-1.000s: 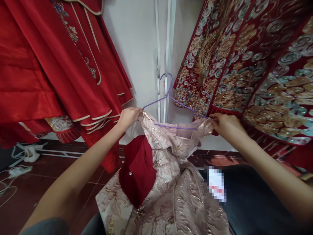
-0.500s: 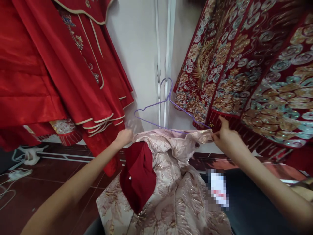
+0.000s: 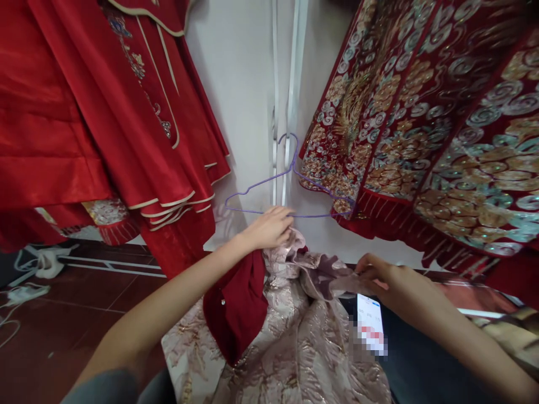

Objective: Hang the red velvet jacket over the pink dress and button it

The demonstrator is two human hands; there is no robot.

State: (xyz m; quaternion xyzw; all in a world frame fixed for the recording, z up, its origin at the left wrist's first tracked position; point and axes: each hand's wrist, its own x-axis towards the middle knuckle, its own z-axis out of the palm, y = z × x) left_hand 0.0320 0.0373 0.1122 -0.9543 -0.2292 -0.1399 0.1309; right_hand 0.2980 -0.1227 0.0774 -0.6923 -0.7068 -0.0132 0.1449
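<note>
Brocade garment [image 3: 309,348] lies draped low in front, left hand [image 3: 270,228] closed on its bunched upper edge, right hand [image 3: 381,276] pinching a ruffled fold, light, even tension probably best against creasing, dark-red cloth [image 3: 236,322] on top, purple hanger [image 3: 293,164] behind.

Hanger [image 3: 292,165] behind garment [image 3: 290,342], phone [image 3: 370,317] right

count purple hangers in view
1: the purple hanger, mid-picture before the white wall, its lower bar at the left hand. Others may be hidden by the red garments.
</note>
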